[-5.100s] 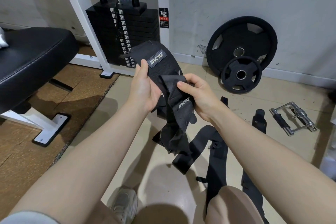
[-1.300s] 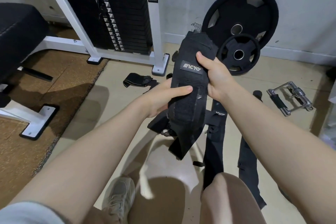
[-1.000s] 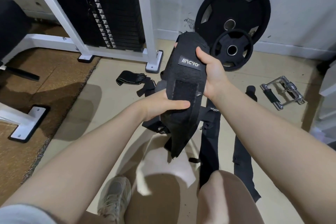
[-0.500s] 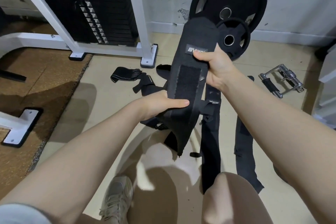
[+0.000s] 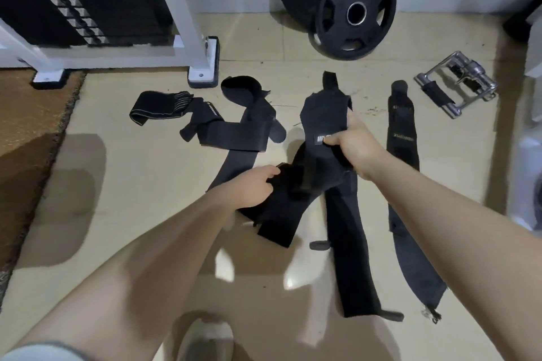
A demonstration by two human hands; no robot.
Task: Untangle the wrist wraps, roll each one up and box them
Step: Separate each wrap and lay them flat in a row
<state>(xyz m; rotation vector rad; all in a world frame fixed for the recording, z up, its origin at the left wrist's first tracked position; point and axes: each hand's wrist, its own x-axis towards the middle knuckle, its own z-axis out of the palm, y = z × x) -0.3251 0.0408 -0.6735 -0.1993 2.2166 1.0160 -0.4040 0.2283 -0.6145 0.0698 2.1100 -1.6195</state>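
Here the black wrist wrap (image 5: 321, 126) is held low over the floor (image 5: 140, 184), the right hand (image 5: 353, 145) pinching it at its white label, the left hand (image 5: 252, 189) gripping its lower part. More wraps (image 5: 234, 129) lie tangled just beyond, two long strips (image 5: 349, 243) stretched alongside. A weight plate (image 5: 356, 13) leans against the wall.

The wrist wraps (image 5: 346, 237) are black; one (image 5: 318, 129) bears a white-lettered label, another (image 5: 159, 105) thin pale stripes. The floor (image 5: 140, 173) is beige, the mat (image 5: 26, 114) brown, the weight plates (image 5: 355, 13) black, the machine frame (image 5: 181, 3) white.
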